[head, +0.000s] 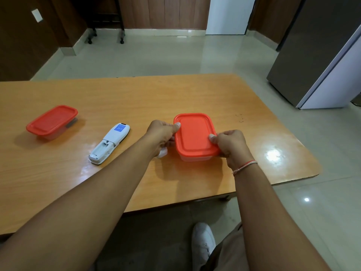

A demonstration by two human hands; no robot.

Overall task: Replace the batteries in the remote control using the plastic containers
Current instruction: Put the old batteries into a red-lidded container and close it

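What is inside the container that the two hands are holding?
It cannot be seen. The orange lid covers the container fully, with the left hand and right hand gripping its edges. Only a thin clear strip shows beneath, revealing no contents.

We see the wooden table [136, 98] mostly bare. At frame centre, the near container [195, 133] is hemmed on both sides: our left hand [160, 135] grips its left edge, our right hand [231, 145] its right, so its flanks are blocked. Above its red lid the way is open. Just left of centre the remote control [110, 142] lies diagonally, with a narrow lane between it and our left forearm. At the left of the frame, the second container [51, 122] stands well apart from the remote. The far strip and right corner stay open.
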